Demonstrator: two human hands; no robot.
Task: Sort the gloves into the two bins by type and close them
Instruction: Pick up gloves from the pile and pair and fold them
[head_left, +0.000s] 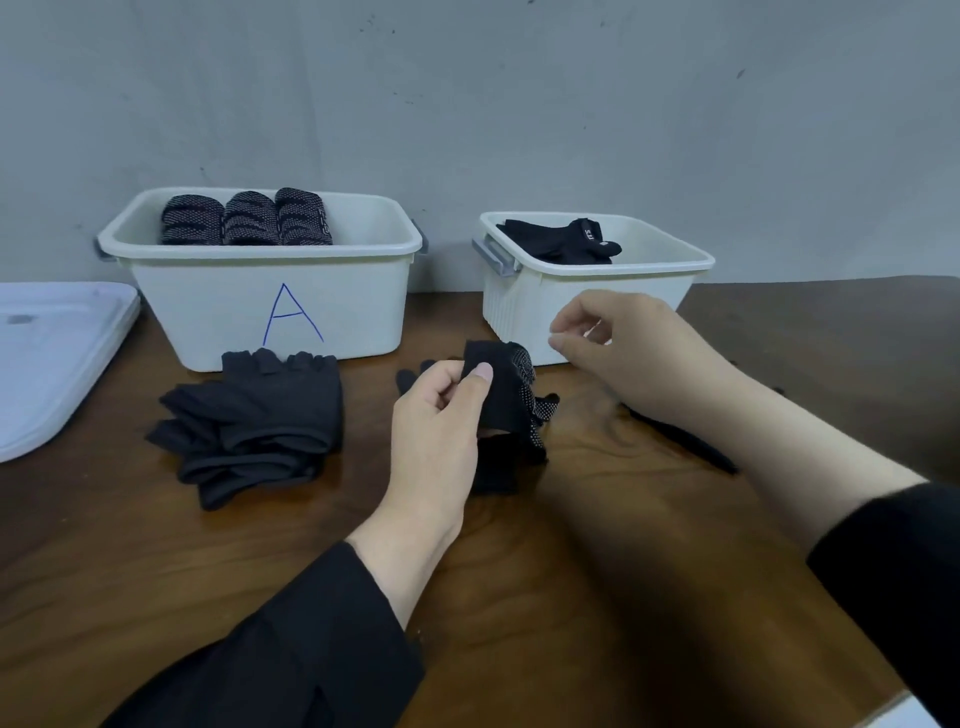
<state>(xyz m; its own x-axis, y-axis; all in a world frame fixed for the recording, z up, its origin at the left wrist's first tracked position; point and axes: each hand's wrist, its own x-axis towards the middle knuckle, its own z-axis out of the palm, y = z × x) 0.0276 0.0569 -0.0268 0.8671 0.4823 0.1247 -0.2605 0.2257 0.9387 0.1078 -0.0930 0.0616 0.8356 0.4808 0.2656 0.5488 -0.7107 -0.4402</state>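
In the head view, the left hand (441, 415) pinched a dotted black glove (511, 395) above the table (597, 545) before bin A (265, 306) and the second bin (524, 306), while the right hand (634, 353), fingers loosely curled and holding nothing, hovered just beside it, with bare wood near the front edge.

I see a cream bin (260, 291) marked with a blue A, three black rolled gloves (245, 218) patterned in pale dots inside, plain black gloves (254, 431) stacked, a white-dotted black glove (511, 395), dark brown wood-grain table (597, 545), grey wall (519, 104).
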